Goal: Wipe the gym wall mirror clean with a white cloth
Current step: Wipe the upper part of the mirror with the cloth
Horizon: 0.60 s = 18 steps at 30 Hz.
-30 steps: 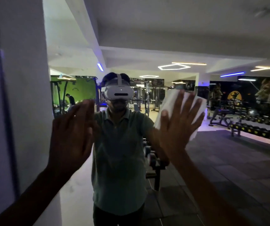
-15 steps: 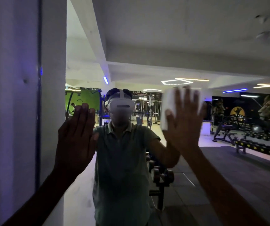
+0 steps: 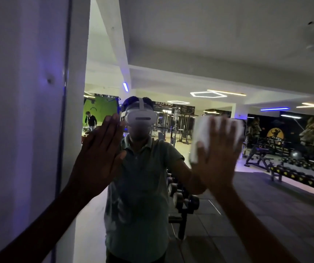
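Observation:
The gym wall mirror (image 3: pixel 218 54) fills most of the view, with its left edge against a white wall. My right hand (image 3: pixel 216 158) is flat against the glass with fingers spread, pressing the white cloth (image 3: pixel 199 133) onto it at head height. The cloth shows blurred above and left of the fingers. My left hand (image 3: pixel 99 158) rests flat and bare on the mirror near its left edge, fingers together. Between the two hands the mirror shows my own reflection in a green shirt and white headset.
A white wall (image 3: pixel 23 111) borders the mirror on the left. The mirror reflects a dark gym floor, a dumbbell rack (image 3: pixel 182 198) behind me, a bench and long dumbbell row (image 3: pixel 300 175) at right, and a person (image 3: pixel 90 120) far back.
My right hand has slid the cloth to the right across the glass. My view has shifted up and left, showing more wall. The left hand stays planted.

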### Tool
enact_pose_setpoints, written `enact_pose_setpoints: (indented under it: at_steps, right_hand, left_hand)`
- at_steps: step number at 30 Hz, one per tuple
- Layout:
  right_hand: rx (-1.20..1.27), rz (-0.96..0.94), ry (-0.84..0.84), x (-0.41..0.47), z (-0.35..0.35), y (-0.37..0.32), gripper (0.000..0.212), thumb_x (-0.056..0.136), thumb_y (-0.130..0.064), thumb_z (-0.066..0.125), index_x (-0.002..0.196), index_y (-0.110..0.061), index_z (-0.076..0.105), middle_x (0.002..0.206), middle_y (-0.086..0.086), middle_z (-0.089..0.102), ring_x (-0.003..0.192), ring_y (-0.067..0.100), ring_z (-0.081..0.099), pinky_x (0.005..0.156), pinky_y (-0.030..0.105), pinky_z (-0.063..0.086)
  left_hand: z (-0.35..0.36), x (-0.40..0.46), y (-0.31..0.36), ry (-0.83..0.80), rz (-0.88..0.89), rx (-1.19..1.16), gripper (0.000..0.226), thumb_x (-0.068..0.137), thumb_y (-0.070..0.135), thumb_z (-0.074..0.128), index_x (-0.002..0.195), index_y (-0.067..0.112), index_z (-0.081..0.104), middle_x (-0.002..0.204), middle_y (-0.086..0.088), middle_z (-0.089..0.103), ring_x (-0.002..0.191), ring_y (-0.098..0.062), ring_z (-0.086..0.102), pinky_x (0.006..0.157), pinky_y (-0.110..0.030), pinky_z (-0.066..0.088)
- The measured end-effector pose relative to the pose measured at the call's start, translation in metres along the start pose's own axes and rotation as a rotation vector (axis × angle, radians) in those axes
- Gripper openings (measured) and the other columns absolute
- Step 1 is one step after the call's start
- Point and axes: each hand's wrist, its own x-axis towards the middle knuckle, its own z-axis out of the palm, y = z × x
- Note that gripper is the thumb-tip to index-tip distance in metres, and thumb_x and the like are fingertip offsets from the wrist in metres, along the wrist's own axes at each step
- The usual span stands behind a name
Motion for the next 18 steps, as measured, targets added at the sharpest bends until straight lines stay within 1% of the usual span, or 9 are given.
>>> enact_pose_setpoints:
  at_steps: [2, 4, 5, 7, 9, 11, 13, 16, 18]
  right_hand:
    - [-0.002, 0.279, 0.064, 0.032, -0.001, 0.007, 0.070, 0.108, -0.051, 0.025, 0.169, -0.017, 0.017, 0.175, 0.017, 0.013, 0.161, 0.043, 0.011, 0.124, 0.068, 0.017]
    - [0.002, 0.388, 0.078, 0.047, -0.001, -0.029, 0.075, 0.105, -0.052, 0.032, 0.170, -0.019, 0.014, 0.176, 0.017, 0.011, 0.161, 0.045, 0.009, 0.125, 0.069, 0.014]
    - [-0.007, 0.312, 0.072, 0.045, 0.000, -0.053, 0.077, 0.104, -0.054, 0.033, 0.170, -0.021, 0.012, 0.177, 0.015, 0.007, 0.162, 0.045, 0.005, 0.126, 0.069, 0.009]
    - [0.016, -0.046, -0.008, 0.028, 0.004, -0.099, 0.075, 0.104, -0.054, 0.032, 0.170, -0.023, 0.012, 0.177, 0.013, 0.004, 0.162, 0.043, -0.002, 0.127, 0.068, -0.001]
    - [0.029, -0.343, -0.074, 0.019, 0.004, -0.113, 0.071, 0.107, -0.055, 0.027, 0.170, -0.024, 0.016, 0.177, 0.012, 0.005, 0.163, 0.041, -0.002, 0.127, 0.067, -0.003]
    - [0.051, -0.441, -0.058, 0.038, -0.002, -0.094, 0.069, 0.108, -0.055, 0.026, 0.170, -0.025, 0.017, 0.178, 0.009, 0.005, 0.164, 0.036, -0.001, 0.128, 0.066, 0.001]
    - [-0.006, -0.363, -0.029, 0.067, -0.006, -0.063, 0.069, 0.108, -0.055, 0.023, 0.170, -0.027, 0.011, 0.178, 0.006, 0.001, 0.164, 0.032, -0.003, 0.129, 0.063, 0.003]
    - [-0.016, 0.014, 0.066, 0.122, -0.014, -0.021, 0.072, 0.107, -0.061, 0.010, 0.170, -0.026, 0.011, 0.178, 0.007, 0.005, 0.163, 0.035, 0.005, 0.127, 0.064, 0.012]
    - [0.023, 0.205, 0.105, 0.141, -0.016, -0.041, 0.075, 0.106, -0.064, 0.007, 0.170, -0.025, 0.012, 0.177, 0.009, 0.007, 0.163, 0.039, 0.007, 0.125, 0.067, 0.014]
  left_hand:
    - [0.001, 0.000, 0.004, 0.001, -0.020, -0.006, 0.066, 0.108, 0.029, 0.044, 0.164, 0.002, 0.024, 0.174, -0.018, 0.017, 0.161, -0.035, 0.018, 0.124, -0.057, 0.029]
    - [0.001, 0.001, 0.005, 0.002, -0.031, -0.016, 0.066, 0.107, 0.028, 0.046, 0.164, 0.002, 0.024, 0.174, -0.017, 0.016, 0.161, -0.035, 0.017, 0.124, -0.058, 0.028]
    - [0.000, 0.001, 0.005, 0.004, -0.030, -0.022, 0.066, 0.107, 0.028, 0.046, 0.164, 0.002, 0.024, 0.174, -0.017, 0.017, 0.161, -0.035, 0.017, 0.124, -0.058, 0.029]
    - [-0.001, 0.001, 0.004, 0.012, -0.025, -0.028, 0.066, 0.106, 0.028, 0.047, 0.164, 0.002, 0.026, 0.174, -0.017, 0.018, 0.161, -0.034, 0.018, 0.123, -0.058, 0.031]
    - [-0.003, 0.002, 0.002, 0.019, -0.002, -0.035, 0.066, 0.106, 0.029, 0.047, 0.163, 0.002, 0.028, 0.173, -0.017, 0.020, 0.161, -0.034, 0.020, 0.122, -0.058, 0.033]
    - [-0.006, 0.002, 0.002, 0.025, 0.012, -0.066, 0.064, 0.106, 0.030, 0.046, 0.162, 0.002, 0.031, 0.173, -0.016, 0.022, 0.160, -0.034, 0.022, 0.121, -0.057, 0.034]
    - [-0.010, 0.004, -0.002, 0.037, 0.008, -0.099, 0.062, 0.105, 0.030, 0.047, 0.161, 0.004, 0.037, 0.172, -0.014, 0.027, 0.159, -0.031, 0.026, 0.121, -0.051, 0.034]
    - [-0.020, 0.019, -0.010, 0.099, 0.015, -0.130, 0.051, 0.102, 0.022, 0.049, 0.150, 0.003, 0.055, 0.160, -0.014, 0.048, 0.146, -0.034, 0.049, 0.111, -0.046, 0.037]
    - [-0.031, 0.043, -0.015, 0.167, 0.011, -0.073, 0.046, 0.101, 0.018, 0.053, 0.142, -0.001, 0.062, 0.147, -0.019, 0.059, 0.132, -0.040, 0.058, 0.106, -0.049, 0.040]
